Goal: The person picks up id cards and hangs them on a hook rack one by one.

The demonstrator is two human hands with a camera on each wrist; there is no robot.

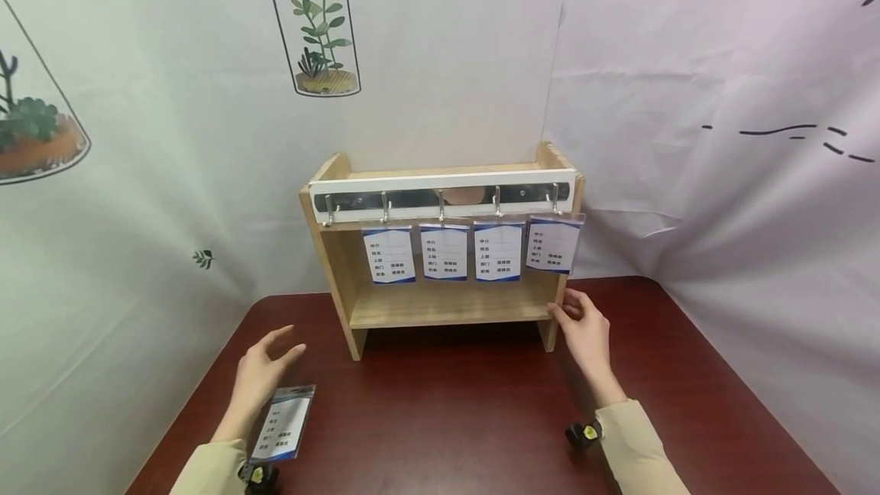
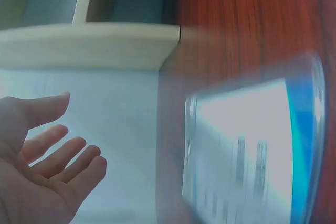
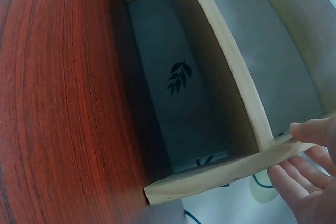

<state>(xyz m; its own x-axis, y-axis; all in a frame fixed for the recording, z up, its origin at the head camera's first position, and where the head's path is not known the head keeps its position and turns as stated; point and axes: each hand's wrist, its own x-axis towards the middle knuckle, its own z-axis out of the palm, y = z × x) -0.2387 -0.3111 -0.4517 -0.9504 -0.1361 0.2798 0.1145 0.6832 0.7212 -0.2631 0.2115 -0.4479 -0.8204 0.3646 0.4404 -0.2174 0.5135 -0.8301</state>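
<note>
The clear plastic badge holder with a white-and-blue printed card [image 1: 283,425] lies flat on the dark red wooden table [image 1: 447,418], in front of and to the left of the small light-wood shelf rack [image 1: 440,304]. Its long axis runs roughly away from the person, tilted slightly right. It lies just beside the left wrist, on the wrist's right side, behind the fingers. The left hand [image 1: 264,369] is the nearer hand; it hovers palm inward, fingers relaxed and spread, holding nothing. The right hand [image 1: 584,331] rests its fingertips against the rack's right side panel, fingers nearly straight, gripping nothing. Four similar badge holders [image 1: 470,250] hang from the metal hook rail [image 1: 440,201] across the rack's top; the leftmost hook [image 1: 330,212] is bare.
</note>
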